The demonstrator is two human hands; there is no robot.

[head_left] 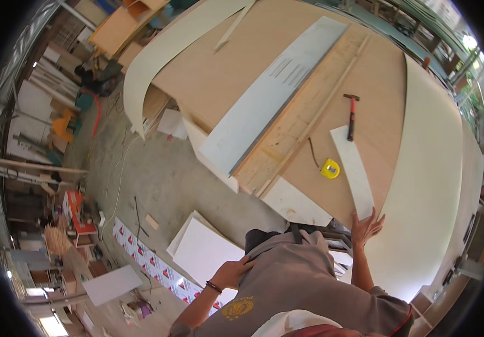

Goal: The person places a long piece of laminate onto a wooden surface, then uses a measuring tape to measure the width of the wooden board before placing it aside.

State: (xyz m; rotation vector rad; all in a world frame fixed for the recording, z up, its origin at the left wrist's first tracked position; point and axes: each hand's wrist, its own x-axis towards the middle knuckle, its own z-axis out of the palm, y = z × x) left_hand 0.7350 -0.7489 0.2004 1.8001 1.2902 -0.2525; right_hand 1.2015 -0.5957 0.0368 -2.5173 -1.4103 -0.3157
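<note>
My right hand (367,228) is at the near edge of the worktable, with its thumb and forefinger around the near end of a narrow white strip (354,168). Its other fingers stick out to the side. The strip lies on the brown board (382,112). Against my grey shirt, at the waist, rests my left hand (232,273); its fingers lie flat and hold nothing that I can see. A hammer (352,118) with a red and black handle lies over the strip's far end. Left of the strip sits a yellow tape measure (330,168).
A long grey-white panel (275,92) and a wooden plank (303,121) run across the table. Curved cream sheets (427,174) flank both sides. White panels (205,250) and a printed strip (152,262) lie on the floor at left. A red hose (96,112) trails farther off.
</note>
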